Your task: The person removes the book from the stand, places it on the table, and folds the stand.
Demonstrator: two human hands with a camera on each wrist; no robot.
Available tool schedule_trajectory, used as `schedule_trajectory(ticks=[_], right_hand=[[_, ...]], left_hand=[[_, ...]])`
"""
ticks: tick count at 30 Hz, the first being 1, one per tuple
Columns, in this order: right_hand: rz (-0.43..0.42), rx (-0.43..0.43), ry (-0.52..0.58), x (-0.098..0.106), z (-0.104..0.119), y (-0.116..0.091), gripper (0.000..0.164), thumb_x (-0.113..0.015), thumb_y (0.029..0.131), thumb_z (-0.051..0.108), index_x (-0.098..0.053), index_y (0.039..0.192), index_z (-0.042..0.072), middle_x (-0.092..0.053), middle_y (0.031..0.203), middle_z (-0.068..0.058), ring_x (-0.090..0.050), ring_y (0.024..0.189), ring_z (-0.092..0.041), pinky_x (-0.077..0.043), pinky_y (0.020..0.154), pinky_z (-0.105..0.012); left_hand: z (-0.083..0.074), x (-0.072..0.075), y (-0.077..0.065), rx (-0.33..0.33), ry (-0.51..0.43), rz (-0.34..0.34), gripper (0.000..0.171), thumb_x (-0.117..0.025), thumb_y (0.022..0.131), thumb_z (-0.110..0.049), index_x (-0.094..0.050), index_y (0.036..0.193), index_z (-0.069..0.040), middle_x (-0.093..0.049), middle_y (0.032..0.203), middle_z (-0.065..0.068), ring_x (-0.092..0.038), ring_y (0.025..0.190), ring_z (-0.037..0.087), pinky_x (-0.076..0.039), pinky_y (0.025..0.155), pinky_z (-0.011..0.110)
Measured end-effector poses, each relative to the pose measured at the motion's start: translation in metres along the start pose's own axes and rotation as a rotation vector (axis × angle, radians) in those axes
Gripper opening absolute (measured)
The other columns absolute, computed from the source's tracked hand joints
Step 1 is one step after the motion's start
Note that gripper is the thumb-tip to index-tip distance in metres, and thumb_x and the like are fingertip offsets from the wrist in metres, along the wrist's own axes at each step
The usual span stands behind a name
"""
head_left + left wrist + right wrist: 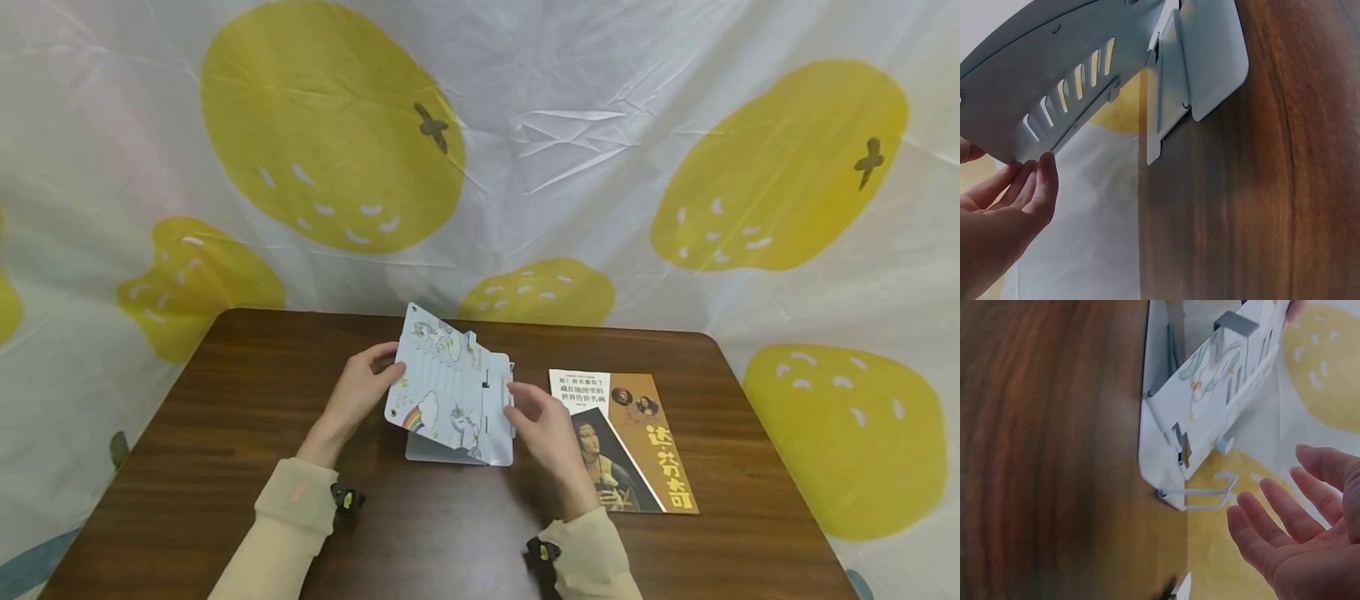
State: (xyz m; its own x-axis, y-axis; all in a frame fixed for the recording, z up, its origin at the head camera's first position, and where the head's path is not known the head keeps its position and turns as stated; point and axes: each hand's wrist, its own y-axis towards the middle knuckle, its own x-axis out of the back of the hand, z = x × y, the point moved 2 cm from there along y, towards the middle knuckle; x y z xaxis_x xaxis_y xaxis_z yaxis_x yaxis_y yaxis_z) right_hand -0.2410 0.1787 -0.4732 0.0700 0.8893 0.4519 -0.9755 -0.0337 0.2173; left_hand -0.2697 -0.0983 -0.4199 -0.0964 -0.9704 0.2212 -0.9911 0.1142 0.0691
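A pale blue metal book stand (438,379) with a unicorn and rainbow print stands on the table, its slotted panel raised at a slant over its base plate (442,452). My left hand (358,393) pinches the panel's left edge between thumb and fingers. From behind, the left wrist view shows those fingertips (1047,172) at the panel's corner, beside a row of slots. Beside the stand's right edge is my right hand (546,423), fingers spread and relaxed. The right wrist view shows it apart from a bent wire page holder (1213,490) on the stand.
Right of the stand lies a book (667,450) with a portrait on its cover, partly behind my right hand. The brown wooden table (225,400) ends at a white curtain (495,167) with yellow fruit prints.
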Motion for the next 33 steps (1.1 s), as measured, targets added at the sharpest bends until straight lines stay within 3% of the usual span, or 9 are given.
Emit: schedule_trajectory(ticks=[5,12,21,28,33], right_hand=[[-0.006,-0.011,0.017,0.001,-0.007,-0.001,0.035,-0.070,0.087,0.002,-0.064,0.121,-0.003,-0.067,0.112,-0.023,-0.063,0.105,-0.037,-0.051,0.090,-0.048],[-0.024,-0.037,-0.026,0.003,-0.013,-0.002,0.034,-0.071,0.087,0.001,-0.064,0.120,-0.004,-0.068,0.112,-0.021,-0.065,0.103,-0.032,-0.053,0.088,-0.044],[-0.020,-0.064,-0.113,0.003,-0.022,-0.003,0.034,-0.073,0.086,0.005,-0.066,0.119,0.001,-0.071,0.098,-0.012,-0.067,0.088,-0.024,-0.054,0.080,-0.043],[-0.017,-0.103,-0.170,-0.001,-0.027,-0.004,0.017,-0.074,0.084,0.007,-0.073,0.101,0.004,-0.071,0.086,-0.002,-0.065,0.078,-0.016,-0.052,0.073,-0.035],[-0.022,-0.098,-0.176,-0.004,-0.025,-0.005,0.009,-0.074,0.083,0.008,-0.073,0.091,0.006,-0.069,0.080,-0.001,-0.061,0.072,-0.015,-0.049,0.068,-0.033]], left_hand=[[0.000,0.003,-0.002,0.020,0.022,-0.007,0.040,-0.058,0.095,-0.001,-0.051,0.131,0.014,-0.057,0.125,0.031,-0.056,0.114,0.035,-0.048,0.090,0.034],[0.047,0.009,0.013,0.004,0.050,-0.030,0.041,-0.060,0.095,-0.008,-0.054,0.132,0.008,-0.060,0.124,0.026,-0.058,0.110,0.030,-0.048,0.085,0.027],[0.058,0.013,0.011,0.009,0.078,-0.030,0.039,-0.060,0.093,-0.004,-0.054,0.129,0.011,-0.062,0.119,0.028,-0.061,0.103,0.029,-0.049,0.078,0.022],[0.068,0.016,0.012,0.051,0.132,-0.001,0.044,-0.063,0.091,-0.004,-0.052,0.132,0.010,-0.062,0.118,0.027,-0.061,0.104,0.030,-0.051,0.081,0.028],[0.074,0.019,0.012,0.096,0.180,0.019,0.049,-0.067,0.089,-0.005,-0.051,0.133,0.010,-0.064,0.113,0.026,-0.064,0.095,0.028,-0.053,0.077,0.032]])
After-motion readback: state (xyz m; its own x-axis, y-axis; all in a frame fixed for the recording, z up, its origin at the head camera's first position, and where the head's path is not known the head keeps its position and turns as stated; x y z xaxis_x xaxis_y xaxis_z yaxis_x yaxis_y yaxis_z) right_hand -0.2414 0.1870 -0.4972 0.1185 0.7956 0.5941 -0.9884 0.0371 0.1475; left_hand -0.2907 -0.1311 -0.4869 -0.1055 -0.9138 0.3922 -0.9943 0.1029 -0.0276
